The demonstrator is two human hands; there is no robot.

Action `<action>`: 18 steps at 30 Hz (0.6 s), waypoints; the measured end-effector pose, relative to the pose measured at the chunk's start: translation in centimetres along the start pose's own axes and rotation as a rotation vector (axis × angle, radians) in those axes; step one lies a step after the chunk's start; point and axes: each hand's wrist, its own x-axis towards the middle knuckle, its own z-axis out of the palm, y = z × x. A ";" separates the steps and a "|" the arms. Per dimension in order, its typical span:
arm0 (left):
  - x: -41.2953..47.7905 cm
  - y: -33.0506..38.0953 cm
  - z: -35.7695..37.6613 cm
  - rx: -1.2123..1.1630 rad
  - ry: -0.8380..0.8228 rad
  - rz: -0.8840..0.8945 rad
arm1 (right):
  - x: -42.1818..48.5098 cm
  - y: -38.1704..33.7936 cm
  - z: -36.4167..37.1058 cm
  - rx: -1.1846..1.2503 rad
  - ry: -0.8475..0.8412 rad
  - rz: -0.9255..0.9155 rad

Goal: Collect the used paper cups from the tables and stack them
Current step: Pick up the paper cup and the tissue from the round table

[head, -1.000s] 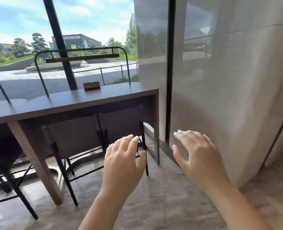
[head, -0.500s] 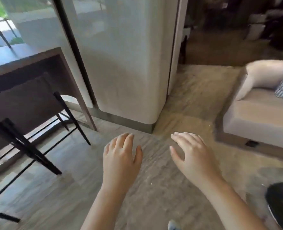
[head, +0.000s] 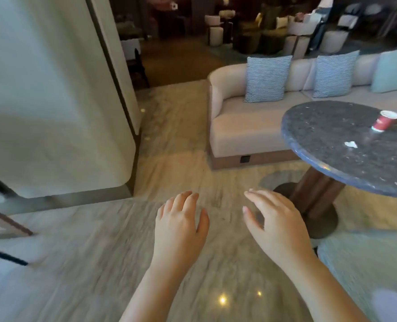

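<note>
A red paper cup with a white rim [head: 384, 120] stands on a round dark speckled table [head: 327, 135] at the right. A small crumpled white scrap [head: 351, 144] lies on the tabletop in front of the cup. My left hand [head: 180, 225] and my right hand [head: 275, 225] hover over the floor at the lower middle, palms down, fingers relaxed and holding nothing. Both hands are well short of the table and the cup.
The table stands on a thick wooden pedestal [head: 316, 196] with a dark round base. Behind it is a beige sofa [head: 241, 126] with striped cushions [head: 266, 77]. A large pale pillar [head: 53, 101] fills the left. Marble floor [head: 169, 135] runs between pillar and sofa.
The view has swung right, away from the window counter and chairs, past the pillar, onto the sofa and the round table with the cup. My hands stay open in front of me.
</note>
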 end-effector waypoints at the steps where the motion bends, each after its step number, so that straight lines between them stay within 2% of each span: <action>1: 0.3 1.5 1.0 -0.005 -0.016 0.031 | -0.4 1.4 -0.8 -0.003 0.023 0.027; 6: 1.3 9.7 6.2 -0.039 -0.110 0.160 | -2.3 9.3 -5.4 -0.052 0.133 0.161; 12: 2.0 19.1 12.7 -0.122 -0.225 0.268 | -4.9 18.8 -10.9 -0.145 0.171 0.343; 18: 3.7 24.1 17.8 -0.145 -0.326 0.297 | -5.1 25.3 -12.7 -0.158 0.171 0.435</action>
